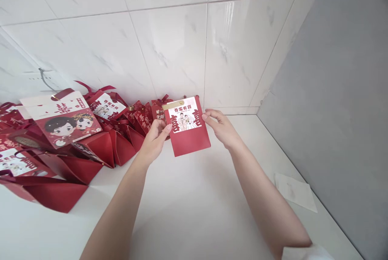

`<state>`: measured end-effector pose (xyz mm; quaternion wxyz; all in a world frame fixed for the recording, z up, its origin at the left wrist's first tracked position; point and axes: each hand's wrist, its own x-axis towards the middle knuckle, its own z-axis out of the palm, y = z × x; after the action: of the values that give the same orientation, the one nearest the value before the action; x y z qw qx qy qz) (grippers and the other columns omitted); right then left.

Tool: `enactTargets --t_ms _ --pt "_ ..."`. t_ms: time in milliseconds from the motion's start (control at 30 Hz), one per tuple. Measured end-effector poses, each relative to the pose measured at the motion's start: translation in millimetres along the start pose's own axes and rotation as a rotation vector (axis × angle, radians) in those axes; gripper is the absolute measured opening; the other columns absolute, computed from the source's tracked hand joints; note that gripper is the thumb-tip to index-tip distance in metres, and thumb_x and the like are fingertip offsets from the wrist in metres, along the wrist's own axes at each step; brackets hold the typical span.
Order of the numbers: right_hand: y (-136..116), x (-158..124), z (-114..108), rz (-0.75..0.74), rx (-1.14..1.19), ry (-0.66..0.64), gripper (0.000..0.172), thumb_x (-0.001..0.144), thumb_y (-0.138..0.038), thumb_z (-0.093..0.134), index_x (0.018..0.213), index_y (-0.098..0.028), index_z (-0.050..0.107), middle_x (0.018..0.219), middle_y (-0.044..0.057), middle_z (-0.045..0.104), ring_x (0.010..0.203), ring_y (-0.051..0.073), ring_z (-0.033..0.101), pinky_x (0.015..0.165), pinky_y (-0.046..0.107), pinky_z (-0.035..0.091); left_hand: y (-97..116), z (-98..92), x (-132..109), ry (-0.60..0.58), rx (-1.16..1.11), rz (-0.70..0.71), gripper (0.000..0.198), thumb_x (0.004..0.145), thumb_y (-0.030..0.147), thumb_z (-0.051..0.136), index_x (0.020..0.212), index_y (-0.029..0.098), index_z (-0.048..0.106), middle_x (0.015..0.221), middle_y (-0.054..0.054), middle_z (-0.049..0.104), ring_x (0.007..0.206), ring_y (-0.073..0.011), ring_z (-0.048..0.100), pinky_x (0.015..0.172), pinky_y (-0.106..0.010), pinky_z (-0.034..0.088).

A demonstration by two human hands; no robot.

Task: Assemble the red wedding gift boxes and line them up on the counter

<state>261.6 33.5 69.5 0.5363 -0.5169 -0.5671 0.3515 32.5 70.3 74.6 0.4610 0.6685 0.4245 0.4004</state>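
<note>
A: Scene: marbled white tile wall [169, 50] ahead of you, grey panel [342, 74] on your right, white counter [182, 207] below. Your hands?

B: Your left hand [155, 141] is closed on the left edge of 1 red packet [191, 143], thumb on the front face. Your right hand [223, 128] pinches the opposite edge, near its upper part, thumb and fingertips close together. White sleeve [304, 252] at that arm.

A: So where's the packet?

B: Between your 2 hands, slightly tilted, printed side toward you. White label [186, 119] on the upper part: 2 cartoon figures, red characters either side. Lower part plain red. Gold strip [173, 105] across the top left.

A: Next out?

B: Small red bags [143, 119] just behind your left hand, by the wall. The packet overlaps some, so I can't tell how many.

A: Farther left?

B: Crowded row of larger red bags [98, 147], some leaning on each other. 1 carton [72, 128] with 2 cartoon faces rests on top. Grey cable [45, 79] on the wall past it.

A: Your right side?

B: White sheet [295, 191] flat on the counter, near the panel, well apart from the packet.
</note>
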Motion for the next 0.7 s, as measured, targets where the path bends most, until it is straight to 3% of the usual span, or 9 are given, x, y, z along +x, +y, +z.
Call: enactTargets --t_ms 167,267,333,467,600,700 --pt "1.4 -0.6 24.0 0.004 0.102 0.023 0.035 0.094 -0.053 0.036 0.09 -0.023 0.052 0.097 0.001 0.066 0.089 0.017 0.06 0.076 0.026 0.048 3.1 4.5 -1.7 -0.045 0.106 0.119 0.046 0.09 0.055 0.043 0.113 0.018 0.057 0.121 -0.009 0.061 0.111 -0.0235 0.057 0.095 -0.035 0.047" --pt "0.8 -1.5 29.4 -0.03 0.095 0.116 0.034 0.094 -0.052 0.037 0.087 -0.022 0.051 0.094 0.002 0.064 0.087 0.017 0.059 0.075 0.026 0.047 3.4 0.6 -1.9 -0.037 0.188 0.163 0.043 0.092 0.053 0.042 0.112 0.019 0.06 0.117 -0.008 0.062 0.109 -0.0239 0.056 0.095 -0.034 0.045" --pt "2.0 -1.1 28.8 -0.052 0.071 0.111 0.034 0.094 -0.051 0.036 0.086 -0.022 0.052 0.094 0.002 0.064 0.087 0.017 0.059 0.076 0.027 0.046 3.3 -3.3 -1.2 -0.042 0.241 0.193 0.041 0.093 0.05 0.041 0.111 0.019 0.06 0.113 -0.008 0.062 0.108 -0.0239 0.056 0.095 -0.035 0.044" --pt "4.8 -0.6 21.9 -0.134 -0.061 0.139 0.029 0.091 -0.047 0.046 0.102 -0.021 0.054 0.111 0.006 0.062 0.102 0.02 0.058 0.089 0.033 0.045 8.1 -11.5 -1.6 -0.074 0.416 0.23 0.037 0.094 0.047 0.039 0.103 0.02 0.063 0.11 -0.006 0.06 0.104 -0.0226 0.055 0.095 -0.034 0.042" --pt "-4.6 -6.9 16.5 -0.312 -0.316 0.182 0.064 0.079 -0.047 0.065 0.133 -0.022 0.04 0.138 0.012 0.047 0.123 0.026 0.047 0.1 0.041 0.04 18.4 -16.4 -7.2 -0.191 0.617 0.252 0.038 0.094 0.047 0.036 0.097 0.022 0.065 0.116 -0.005 0.056 0.104 -0.0215 0.054 0.093 -0.032 0.042" --pt "-17.5 -15.1 18.0 -0.433 -0.484 0.079 0.064 0.08 -0.045 0.067 0.135 -0.024 0.042 0.138 0.01 0.048 0.127 0.028 0.044 0.108 0.046 0.03 23.2 -15.5 -12.8 -0.256 0.691 0.269 0.038 0.095 0.045 0.034 0.098 0.023 0.065 0.115 -0.005 0.055 0.1 -0.0206 0.056 0.089 -0.031 0.044"
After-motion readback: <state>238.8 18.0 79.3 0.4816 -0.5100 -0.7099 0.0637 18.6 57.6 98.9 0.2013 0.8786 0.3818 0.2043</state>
